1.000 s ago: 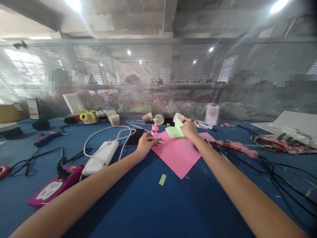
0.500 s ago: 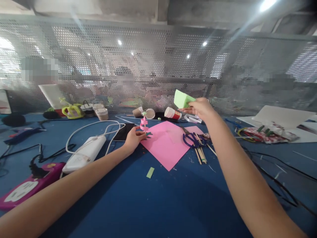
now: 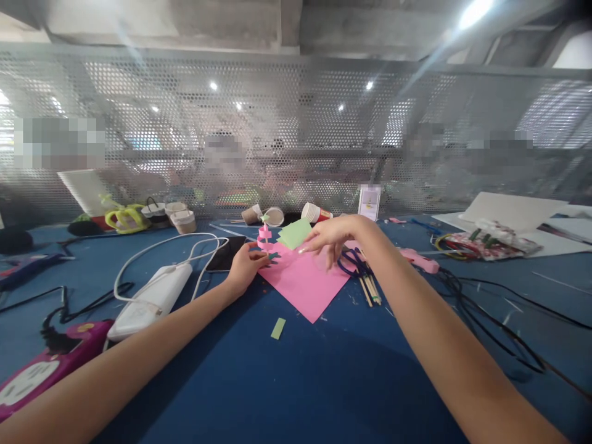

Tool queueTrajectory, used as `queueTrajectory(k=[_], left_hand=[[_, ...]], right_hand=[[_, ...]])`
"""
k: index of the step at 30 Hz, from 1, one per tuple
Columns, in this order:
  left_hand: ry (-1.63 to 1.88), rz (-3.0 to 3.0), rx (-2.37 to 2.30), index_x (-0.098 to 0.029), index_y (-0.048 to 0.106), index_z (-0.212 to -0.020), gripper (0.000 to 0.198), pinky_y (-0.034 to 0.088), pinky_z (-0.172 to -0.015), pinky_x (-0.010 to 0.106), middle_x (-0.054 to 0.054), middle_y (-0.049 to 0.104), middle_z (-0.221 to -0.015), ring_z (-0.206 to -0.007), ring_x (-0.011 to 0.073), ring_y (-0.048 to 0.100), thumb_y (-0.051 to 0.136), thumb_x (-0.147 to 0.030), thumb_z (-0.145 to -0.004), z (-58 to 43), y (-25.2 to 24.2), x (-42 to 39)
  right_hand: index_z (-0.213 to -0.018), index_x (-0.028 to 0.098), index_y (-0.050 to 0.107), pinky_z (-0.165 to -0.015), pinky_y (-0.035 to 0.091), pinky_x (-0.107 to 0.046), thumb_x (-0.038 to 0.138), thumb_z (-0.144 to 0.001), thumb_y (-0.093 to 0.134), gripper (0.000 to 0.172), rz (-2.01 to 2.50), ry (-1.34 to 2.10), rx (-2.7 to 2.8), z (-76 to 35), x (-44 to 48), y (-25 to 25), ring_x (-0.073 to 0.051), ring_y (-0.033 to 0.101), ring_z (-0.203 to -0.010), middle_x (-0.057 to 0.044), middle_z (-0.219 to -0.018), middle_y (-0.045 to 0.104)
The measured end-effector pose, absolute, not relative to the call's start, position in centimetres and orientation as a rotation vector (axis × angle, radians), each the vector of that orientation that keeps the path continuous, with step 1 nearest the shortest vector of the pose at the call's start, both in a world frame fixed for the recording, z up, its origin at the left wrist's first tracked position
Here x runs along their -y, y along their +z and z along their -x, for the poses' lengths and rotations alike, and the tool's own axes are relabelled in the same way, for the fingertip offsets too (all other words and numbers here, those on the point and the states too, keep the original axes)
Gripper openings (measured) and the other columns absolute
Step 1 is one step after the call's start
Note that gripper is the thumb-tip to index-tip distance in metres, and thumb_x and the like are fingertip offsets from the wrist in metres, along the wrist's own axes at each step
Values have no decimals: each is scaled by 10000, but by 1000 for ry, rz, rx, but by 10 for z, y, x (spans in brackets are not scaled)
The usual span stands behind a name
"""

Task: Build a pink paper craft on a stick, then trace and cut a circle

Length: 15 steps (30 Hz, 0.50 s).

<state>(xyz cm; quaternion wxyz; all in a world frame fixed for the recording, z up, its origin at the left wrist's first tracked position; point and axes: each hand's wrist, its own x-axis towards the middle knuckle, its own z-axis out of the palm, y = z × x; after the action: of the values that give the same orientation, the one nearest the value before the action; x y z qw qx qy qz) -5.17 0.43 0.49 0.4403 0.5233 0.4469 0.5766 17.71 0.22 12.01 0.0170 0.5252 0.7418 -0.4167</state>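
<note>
Between its fingertips my left hand (image 3: pixel 246 266) grips the base of a small paper tree (image 3: pixel 264 237), which has pink spiral strips, a star on top and dark green paper at the bottom. My right hand (image 3: pixel 330 237) hangs palm down with fingers apart over the pink paper sheet (image 3: pixel 309 293), holding nothing. Just left of its fingertips, light green paper (image 3: pixel 296 234) lies at the sheet's far edge. Blue-handled scissors (image 3: pixel 348 264) and wooden sticks (image 3: pixel 370 291) are partly behind my right wrist. A small green strip (image 3: pixel 278 328) lies nearer me.
On the left are a white power bank (image 3: pixel 150 299) with a cable, a black phone (image 3: pixel 225 254) and a purple power strip (image 3: pixel 55 364). Paper cups (image 3: pixel 315 213) lie along the back. A pink glue gun (image 3: pixel 422 260) and black cables are on the right.
The green paper has gone from my right hand onto the pink sheet's far edge. My right hand has come down and left, its fingers now apart. My left hand still holds the tree.
</note>
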Motion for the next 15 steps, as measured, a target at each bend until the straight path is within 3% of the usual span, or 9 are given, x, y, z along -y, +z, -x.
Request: queueTrajectory(k=[4,7,10,13,15], left_hand=[[1422,-1330,-1159,-125,496,-953,447,509,-585,236,-11,676,-644,-556,130,658,769,-76,-601,52,4,-8],[1426,-1326,-1162,-129,488,-966,476,509,-593,234,-24,674,-629,-543,125,652,784,-103,-594,53,4,-10],[1409,-1337,-1151,-132,486,-984,489,516,-623,244,-16,686,-647,-567,134,667,788,-127,-599,53,3,-12],[1395,-1367,-1131,-139,481,-997,491,520,-640,257,5,700,-658,-612,157,684,788,-155,-613,54,2,-14],[1406,-1373,-1138,-150,479,-997,488,519,-641,263,9,705,-664,-623,162,687,786,-166,-618,54,2,-14]], right_hand=[[-925,49,695,-598,529,-311,551,-693,695,553,-1551,-1206,-2202,-181,9,138,-193,673,-583,-133,-724,719],[-736,88,718,-677,523,-293,524,-769,631,446,-1537,-971,-2324,-178,14,144,-192,684,-701,-98,-693,710],[-691,121,712,-702,520,-284,437,-780,652,334,-1539,-755,-2493,-174,14,145,-193,672,-772,-62,-676,696],[-680,84,681,-637,532,-287,505,-793,607,442,-1427,-1000,-2515,-175,12,142,-180,661,-667,-82,-672,684],[-804,87,680,-627,540,-274,524,-766,631,441,-1247,-1258,-2595,-177,11,139,-159,657,-656,-86,-799,703]])
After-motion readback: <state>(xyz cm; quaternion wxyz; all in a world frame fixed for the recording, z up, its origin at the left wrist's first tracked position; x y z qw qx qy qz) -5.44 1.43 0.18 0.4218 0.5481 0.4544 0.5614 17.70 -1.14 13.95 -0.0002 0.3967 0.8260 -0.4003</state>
